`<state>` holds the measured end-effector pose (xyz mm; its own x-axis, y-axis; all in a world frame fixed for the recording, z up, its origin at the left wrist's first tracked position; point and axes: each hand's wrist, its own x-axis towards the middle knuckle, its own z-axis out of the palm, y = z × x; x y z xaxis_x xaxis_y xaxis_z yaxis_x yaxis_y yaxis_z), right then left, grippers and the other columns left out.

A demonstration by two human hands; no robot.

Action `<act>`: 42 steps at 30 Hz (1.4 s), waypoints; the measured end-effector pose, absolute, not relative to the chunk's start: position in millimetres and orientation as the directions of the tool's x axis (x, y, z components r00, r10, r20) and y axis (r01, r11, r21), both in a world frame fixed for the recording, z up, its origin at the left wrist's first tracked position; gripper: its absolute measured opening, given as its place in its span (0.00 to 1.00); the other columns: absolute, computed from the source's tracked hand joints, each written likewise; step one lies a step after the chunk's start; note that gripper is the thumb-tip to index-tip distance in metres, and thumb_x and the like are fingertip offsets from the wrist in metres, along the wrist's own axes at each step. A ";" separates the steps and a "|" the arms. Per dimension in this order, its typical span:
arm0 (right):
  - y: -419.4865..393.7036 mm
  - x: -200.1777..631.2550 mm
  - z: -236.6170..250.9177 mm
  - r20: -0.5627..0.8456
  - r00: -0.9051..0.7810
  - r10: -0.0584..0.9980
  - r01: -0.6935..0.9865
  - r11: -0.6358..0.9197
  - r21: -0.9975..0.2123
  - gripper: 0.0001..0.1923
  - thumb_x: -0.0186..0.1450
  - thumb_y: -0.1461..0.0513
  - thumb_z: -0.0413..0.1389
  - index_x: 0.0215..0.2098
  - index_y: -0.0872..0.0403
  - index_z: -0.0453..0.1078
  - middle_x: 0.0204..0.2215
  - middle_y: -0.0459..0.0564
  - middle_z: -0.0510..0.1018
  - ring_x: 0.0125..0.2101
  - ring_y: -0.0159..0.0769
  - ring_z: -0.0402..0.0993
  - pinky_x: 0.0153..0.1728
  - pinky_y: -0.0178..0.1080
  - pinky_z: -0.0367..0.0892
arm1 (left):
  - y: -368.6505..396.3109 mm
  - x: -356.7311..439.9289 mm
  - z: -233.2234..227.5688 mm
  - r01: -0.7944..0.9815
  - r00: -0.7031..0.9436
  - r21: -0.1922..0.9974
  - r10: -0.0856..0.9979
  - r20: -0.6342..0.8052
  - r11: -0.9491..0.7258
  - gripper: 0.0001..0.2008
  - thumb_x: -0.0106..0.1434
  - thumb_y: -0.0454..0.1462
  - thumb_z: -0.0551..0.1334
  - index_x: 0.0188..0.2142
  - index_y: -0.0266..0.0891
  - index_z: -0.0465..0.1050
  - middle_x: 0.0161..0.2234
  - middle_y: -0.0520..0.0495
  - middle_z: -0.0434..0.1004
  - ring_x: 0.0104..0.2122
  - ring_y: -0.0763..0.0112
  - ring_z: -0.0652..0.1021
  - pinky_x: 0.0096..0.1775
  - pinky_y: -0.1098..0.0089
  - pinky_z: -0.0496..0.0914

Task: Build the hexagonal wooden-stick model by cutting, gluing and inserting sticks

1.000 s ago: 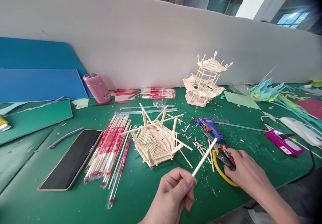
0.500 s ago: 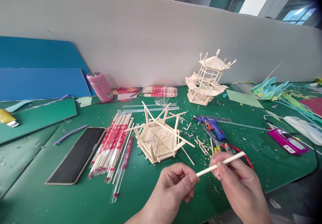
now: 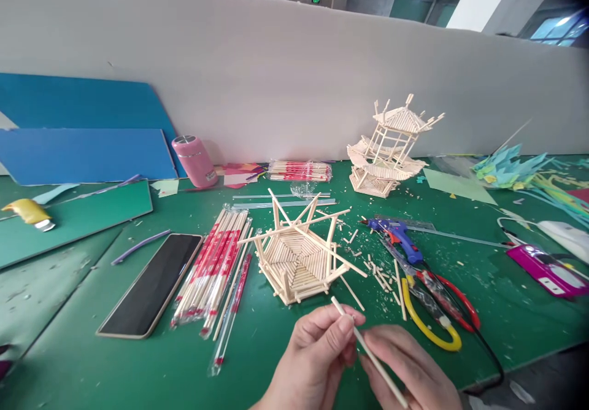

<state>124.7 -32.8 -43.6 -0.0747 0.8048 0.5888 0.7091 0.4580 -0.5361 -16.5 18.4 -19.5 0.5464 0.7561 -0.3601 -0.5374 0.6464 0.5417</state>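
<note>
My left hand (image 3: 322, 342) pinches a thin wooden stick (image 3: 375, 361) near its upper end, between thumb and fingers. The stick slants down to the right, across the front of my right hand (image 3: 405, 361). That hand's half-curled fingers are blurred, and whether they grip the stick is unclear. Just beyond my hands is a web-patterned wooden stick frame (image 3: 299, 259) with short posts and several long sticks laid across its top. Farther back on the right stands a pagoda model (image 3: 391, 146) of the same sticks.
A blue glue gun (image 3: 398, 235) and a tool with yellow and red handles (image 3: 437, 318) lie right, near cut stick bits (image 3: 380, 275). Left are wrapped chopsticks (image 3: 214, 263), a phone (image 3: 151, 287) and a pink cup (image 3: 196, 161). A purple power strip (image 3: 547, 269) is far right.
The stick has swung from rising rightward to sloping down rightward. My right hand has moved lower and left, its pinch on the stick no longer clear. The view has shifted slightly.
</note>
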 end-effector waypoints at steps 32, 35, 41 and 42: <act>-5.0 295.9 -58.6 -0.190 0.292 0.937 0.816 -0.348 -0.461 0.13 0.55 0.62 0.47 0.39 0.53 0.65 0.35 0.59 0.77 0.35 0.43 0.76 0.32 0.38 0.69 | 25.2 -39.1 -24.0 -0.516 0.572 0.477 0.700 -0.428 0.712 0.07 0.61 0.35 0.57 0.33 0.32 0.70 0.22 0.50 0.68 0.17 0.79 0.67 0.24 0.73 0.59; -9.6 295.5 -44.3 -0.294 0.248 0.923 0.599 -0.384 -0.703 0.13 0.57 0.61 0.47 0.39 0.52 0.68 0.37 0.58 0.77 0.36 0.44 0.76 0.31 0.37 0.71 | 25.6 -37.2 -25.0 -0.507 0.555 0.499 0.709 -0.435 0.703 0.07 0.61 0.35 0.57 0.33 0.32 0.71 0.21 0.51 0.67 0.17 0.81 0.65 0.23 0.74 0.57; -6.6 279.8 -18.6 0.143 0.367 0.919 0.646 -0.141 -0.750 0.15 0.53 0.52 0.54 0.33 0.52 0.72 0.28 0.56 0.77 0.28 0.44 0.75 0.25 0.38 0.69 | 23.9 -34.9 -28.0 -0.472 0.569 0.506 0.688 -0.451 0.722 0.07 0.59 0.36 0.59 0.32 0.33 0.72 0.19 0.52 0.66 0.16 0.81 0.64 0.23 0.75 0.56; -4.4 275.9 -16.6 0.247 0.360 0.900 0.730 -0.106 -0.675 0.16 0.53 0.50 0.54 0.32 0.52 0.72 0.27 0.55 0.76 0.28 0.43 0.74 0.24 0.38 0.69 | 23.5 -34.8 -28.2 -0.469 0.570 0.508 0.687 -0.450 0.722 0.07 0.59 0.36 0.59 0.32 0.33 0.72 0.19 0.52 0.66 0.16 0.81 0.64 0.23 0.75 0.56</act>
